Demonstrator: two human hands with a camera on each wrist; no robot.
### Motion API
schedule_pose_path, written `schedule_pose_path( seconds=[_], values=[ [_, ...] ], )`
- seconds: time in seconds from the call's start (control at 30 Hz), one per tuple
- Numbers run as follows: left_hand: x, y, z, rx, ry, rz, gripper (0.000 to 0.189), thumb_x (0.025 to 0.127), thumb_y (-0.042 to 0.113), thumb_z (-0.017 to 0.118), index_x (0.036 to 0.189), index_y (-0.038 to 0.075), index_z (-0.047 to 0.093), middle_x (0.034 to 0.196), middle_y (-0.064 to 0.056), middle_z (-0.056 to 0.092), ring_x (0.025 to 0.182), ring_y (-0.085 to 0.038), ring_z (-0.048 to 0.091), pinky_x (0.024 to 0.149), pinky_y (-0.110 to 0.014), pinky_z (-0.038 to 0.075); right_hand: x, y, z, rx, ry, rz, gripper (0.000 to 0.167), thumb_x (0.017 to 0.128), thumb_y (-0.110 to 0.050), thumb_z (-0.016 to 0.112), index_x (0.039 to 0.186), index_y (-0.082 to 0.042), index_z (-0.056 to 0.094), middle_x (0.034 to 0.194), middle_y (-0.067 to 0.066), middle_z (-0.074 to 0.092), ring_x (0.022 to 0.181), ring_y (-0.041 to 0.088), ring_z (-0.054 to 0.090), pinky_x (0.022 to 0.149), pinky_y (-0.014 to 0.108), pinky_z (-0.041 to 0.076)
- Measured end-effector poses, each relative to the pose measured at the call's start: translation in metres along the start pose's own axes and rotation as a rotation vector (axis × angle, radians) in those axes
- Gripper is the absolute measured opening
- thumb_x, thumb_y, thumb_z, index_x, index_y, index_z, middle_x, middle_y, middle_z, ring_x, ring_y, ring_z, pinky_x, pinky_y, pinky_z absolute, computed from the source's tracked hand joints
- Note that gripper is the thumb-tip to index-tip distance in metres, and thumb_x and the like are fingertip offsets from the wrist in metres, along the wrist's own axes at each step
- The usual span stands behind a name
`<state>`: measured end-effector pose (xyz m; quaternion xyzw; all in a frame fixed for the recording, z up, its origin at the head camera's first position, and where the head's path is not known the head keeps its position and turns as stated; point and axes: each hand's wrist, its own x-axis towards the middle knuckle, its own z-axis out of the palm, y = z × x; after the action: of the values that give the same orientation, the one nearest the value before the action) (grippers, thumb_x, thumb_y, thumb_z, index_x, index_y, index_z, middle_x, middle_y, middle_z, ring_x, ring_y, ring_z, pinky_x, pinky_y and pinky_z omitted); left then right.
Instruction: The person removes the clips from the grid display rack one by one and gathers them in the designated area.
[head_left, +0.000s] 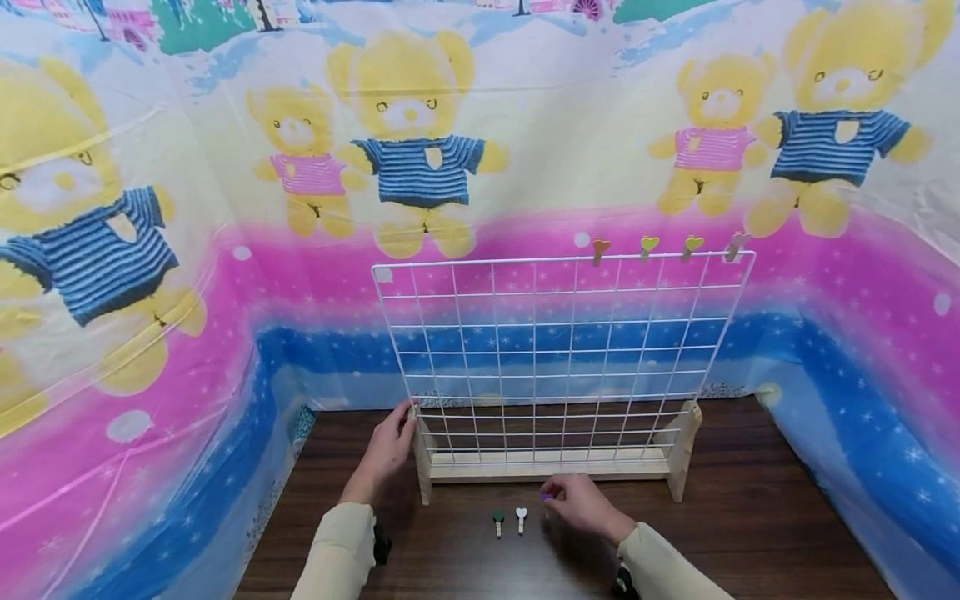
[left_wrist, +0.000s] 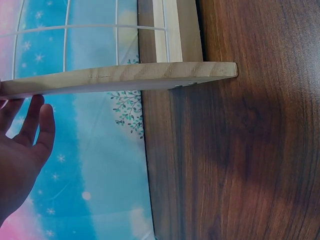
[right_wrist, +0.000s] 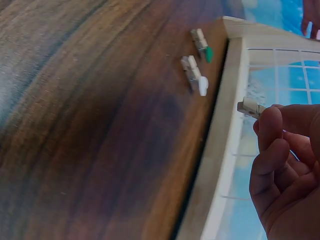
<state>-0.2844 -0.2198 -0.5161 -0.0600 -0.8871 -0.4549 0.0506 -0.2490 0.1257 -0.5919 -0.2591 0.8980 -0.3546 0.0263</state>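
With my right hand (head_left: 581, 502) I pinch the purple clip (right_wrist: 251, 108) in front of the wire grid (head_left: 562, 259), fingers covering the coloured end, perhaps to leave the wooden end clear. My left hand (head_left: 392, 440) touches the post (left_wrist: 135, 73) at the grid's left with loose fingers, likely steadying it. A green clip (head_left: 498, 523) and white clip (head_left: 521, 519) lie before the grid; four clips already take up its top right.

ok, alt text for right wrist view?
Right hand pinches a pale wooden clip in front of a white wire grid; a green-topped wooden clip and white-topped wooden clip lie on dark brown wooden table.
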Motion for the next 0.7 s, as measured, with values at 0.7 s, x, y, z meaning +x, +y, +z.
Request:
schedule_pose_path(
  seconds=[0.7],
  values=[
    [0.0,0.0,0.0,-0.002,0.004,0.002,0.04,0.103,0.019,0.041,0.143,0.015,0.041,0.128,-0.015,0.054,0.111,-0.028,0.053,0.083,-0.046,0.044,-0.003,0.018,0.028,0.213,-0.05,0.088,0.011,0.085,-0.002,0.066,0.094,0.003,0.066,0.078,0.0,0.063,0.054,0.01,0.058,0.05,0.025,0.048]
  ],
)
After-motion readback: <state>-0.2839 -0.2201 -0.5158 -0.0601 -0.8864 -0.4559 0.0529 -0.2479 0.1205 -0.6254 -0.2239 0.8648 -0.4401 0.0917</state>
